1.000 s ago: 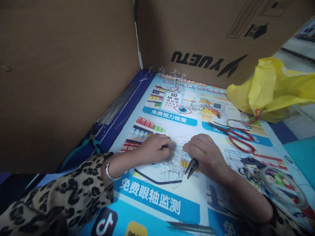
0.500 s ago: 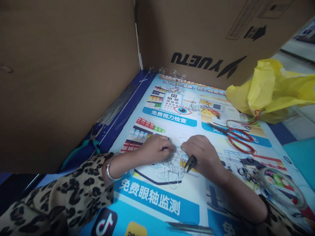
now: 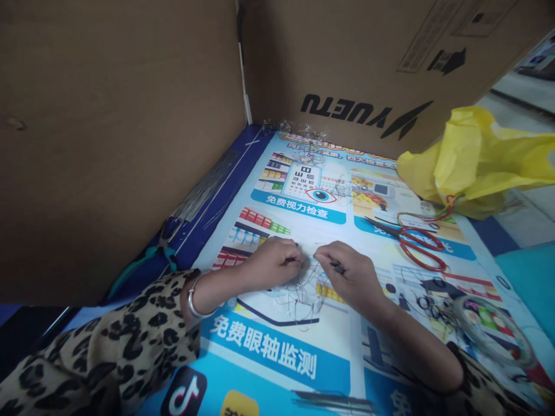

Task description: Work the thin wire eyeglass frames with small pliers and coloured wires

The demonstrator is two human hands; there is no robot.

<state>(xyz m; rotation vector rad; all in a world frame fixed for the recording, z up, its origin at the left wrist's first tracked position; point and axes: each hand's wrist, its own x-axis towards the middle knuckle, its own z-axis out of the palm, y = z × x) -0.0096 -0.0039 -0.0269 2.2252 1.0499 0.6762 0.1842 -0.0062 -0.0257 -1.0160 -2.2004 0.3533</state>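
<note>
My left hand [image 3: 277,263] is closed in a pinch beside a tangle of thin wire [image 3: 299,303], whose loops hang below its fingertips. My right hand [image 3: 349,271] is closed too, its thumb and forefinger pinched near the upper edge of the same tangle. Between its fingers shows the dark end of a pair of small pliers [image 3: 337,267]; most of the tool is hidden in the palm. A narrow gap separates the fingertips of both hands. Any strand between them is too fine to make out.
Red-handled scissors [image 3: 420,248] lie on the right of the printed sheet [image 3: 277,398]. Near them are a yellow bag [image 3: 468,156] and a clear ring-shaped roll [image 3: 494,332]. Teal-handled pliers [image 3: 151,257] lie left. Cut wires [image 3: 333,401] lie in front; cardboard panels [image 3: 347,58] stand behind.
My right hand has turned and shifted slightly left, so the pliers' dark jaws, which pointed out below it, are now mostly hidden. My left hand has hardly moved.
</note>
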